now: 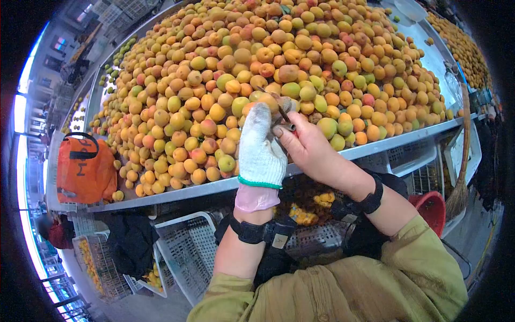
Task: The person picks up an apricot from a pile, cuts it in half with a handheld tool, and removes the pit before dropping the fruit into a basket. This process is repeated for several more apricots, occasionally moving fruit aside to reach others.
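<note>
My left hand [262,142] wears a white knit glove with a green cuff over a pink one. Its fingers are closed around an orange apricot [270,102] just above the front of a big apricot heap [214,70]. My right hand [311,145] is bare and pinches a small metal hand tool [286,119] with thin dark tips against the fruit. The tool's exact kind is hard to make out, because my fingers cover part of it. Yellow, orange and greenish apricots surround both hands.
A metal table rim [370,149] runs below my hands. An orange bag [86,169] stands at the left end. White crates [185,249], one near my lap, sit below the table. On the right are a red bucket [431,212] and a broom [459,196].
</note>
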### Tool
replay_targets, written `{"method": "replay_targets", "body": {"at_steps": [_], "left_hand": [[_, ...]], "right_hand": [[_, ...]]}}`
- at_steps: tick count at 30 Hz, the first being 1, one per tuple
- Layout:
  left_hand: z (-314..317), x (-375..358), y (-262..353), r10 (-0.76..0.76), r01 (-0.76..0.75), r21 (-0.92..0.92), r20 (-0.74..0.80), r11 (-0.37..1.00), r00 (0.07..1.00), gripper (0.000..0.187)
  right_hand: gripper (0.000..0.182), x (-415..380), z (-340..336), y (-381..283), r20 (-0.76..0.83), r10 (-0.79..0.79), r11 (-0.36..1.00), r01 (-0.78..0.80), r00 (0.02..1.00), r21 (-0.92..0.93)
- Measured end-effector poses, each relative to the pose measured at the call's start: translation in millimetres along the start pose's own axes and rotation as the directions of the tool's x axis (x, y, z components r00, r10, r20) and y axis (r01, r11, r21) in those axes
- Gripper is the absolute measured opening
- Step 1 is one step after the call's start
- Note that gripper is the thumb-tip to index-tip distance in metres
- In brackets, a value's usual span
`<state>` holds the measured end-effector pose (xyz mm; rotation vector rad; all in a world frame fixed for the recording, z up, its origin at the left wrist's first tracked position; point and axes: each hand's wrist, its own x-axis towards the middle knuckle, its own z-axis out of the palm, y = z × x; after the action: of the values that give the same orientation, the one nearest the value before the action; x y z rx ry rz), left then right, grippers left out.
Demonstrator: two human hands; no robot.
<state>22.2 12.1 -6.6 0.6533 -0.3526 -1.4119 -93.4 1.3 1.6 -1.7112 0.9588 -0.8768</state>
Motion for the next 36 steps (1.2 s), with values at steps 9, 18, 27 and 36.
{"method": "replay_targets", "body": {"at_steps": [9, 18, 27, 36], "left_hand": [[-8.5, 6.2, 16.6, 0.025, -0.038, -0.174, -0.076, 0.984, 0.997, 0.042], [6.0, -4.9, 10.6, -0.073, 0.071, -0.093, -0.020, 0.993, 0.997, 0.033], [31.0, -9.8, 11.7, 0.209, -0.210, 0.618, 0.075, 0.758, 0.975, 0.039], [27.3, -9.7, 14.5, 0.183, -0.212, 0.667, 0.114, 0.714, 0.976, 0.038]], "right_hand": [[0.027, -14.3, 4.1, 16.7, 0.023, -0.044, 0.984, 0.047, 0.999, -0.171], [0.028, 17.3, -25.0, -0.5, -0.112, 0.180, 0.888, -0.113, 0.977, 0.446], [0.032, 21.3, -31.3, -2.2, -0.209, 0.064, 0.977, -0.019, 0.976, 0.213], [0.023, 16.1, -34.8, -16.5, -0.135, 0.017, 0.957, 0.023, 0.991, 0.290]]}}
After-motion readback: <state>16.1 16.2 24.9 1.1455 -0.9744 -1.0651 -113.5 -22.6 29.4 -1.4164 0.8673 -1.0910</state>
